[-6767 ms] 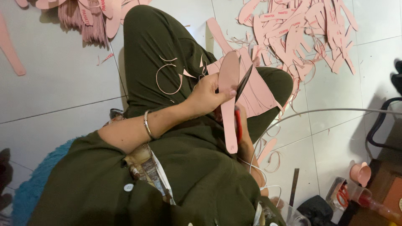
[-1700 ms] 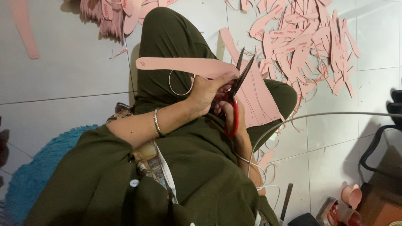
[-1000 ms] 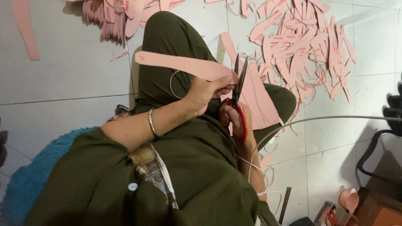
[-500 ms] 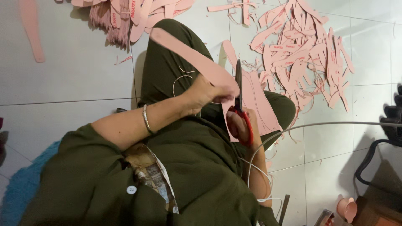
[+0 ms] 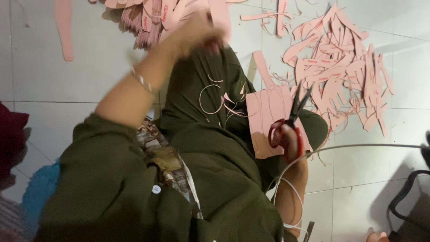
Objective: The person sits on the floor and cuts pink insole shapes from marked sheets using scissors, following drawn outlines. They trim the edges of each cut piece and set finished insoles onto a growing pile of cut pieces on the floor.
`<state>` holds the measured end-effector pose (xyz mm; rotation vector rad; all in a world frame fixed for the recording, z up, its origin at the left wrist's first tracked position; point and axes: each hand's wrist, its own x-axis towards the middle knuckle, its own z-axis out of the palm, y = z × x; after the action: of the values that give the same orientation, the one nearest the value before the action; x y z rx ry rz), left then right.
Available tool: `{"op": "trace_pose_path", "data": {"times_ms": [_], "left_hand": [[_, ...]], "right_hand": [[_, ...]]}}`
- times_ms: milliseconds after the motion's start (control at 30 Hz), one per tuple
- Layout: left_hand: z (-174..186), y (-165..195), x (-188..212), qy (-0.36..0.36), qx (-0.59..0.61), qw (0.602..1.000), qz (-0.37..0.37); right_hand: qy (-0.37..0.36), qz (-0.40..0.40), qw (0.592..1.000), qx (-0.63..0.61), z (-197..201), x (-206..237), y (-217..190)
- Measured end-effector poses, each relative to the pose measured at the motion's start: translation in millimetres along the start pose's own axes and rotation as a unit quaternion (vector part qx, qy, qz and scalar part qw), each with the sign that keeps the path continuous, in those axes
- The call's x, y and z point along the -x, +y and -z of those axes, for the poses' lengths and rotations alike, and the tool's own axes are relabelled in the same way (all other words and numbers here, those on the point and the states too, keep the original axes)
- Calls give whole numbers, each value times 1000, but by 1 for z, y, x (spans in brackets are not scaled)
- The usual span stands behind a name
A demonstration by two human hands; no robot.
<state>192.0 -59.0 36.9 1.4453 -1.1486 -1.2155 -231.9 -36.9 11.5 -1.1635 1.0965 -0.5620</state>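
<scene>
You sit on a white tile floor (image 5: 53, 125) with pink scraps (image 5: 340, 67) piled ahead. Your right hand (image 5: 286, 141) grips red scissors (image 5: 289, 123) by the pink sheet (image 5: 268, 112). Your left hand (image 5: 197, 33) has swung up to the pink strips (image 5: 148, 18), blurred, so its grip is unclear.

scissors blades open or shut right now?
Open. The scissors in the right hand show two dark blades splayed in a narrow V over the pink sheet on the lap.
</scene>
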Motion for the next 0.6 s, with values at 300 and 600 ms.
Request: {"op": "trace_pose_path", "data": {"times_ms": [300, 600], "left_hand": [[54, -2, -16, 158, -160, 974, 37], [59, -29, 7, 132, -358, 882, 275]], "right_hand": [[61, 33, 995, -67, 14, -18, -1], [215, 77, 946, 231, 58, -24, -27]]}}
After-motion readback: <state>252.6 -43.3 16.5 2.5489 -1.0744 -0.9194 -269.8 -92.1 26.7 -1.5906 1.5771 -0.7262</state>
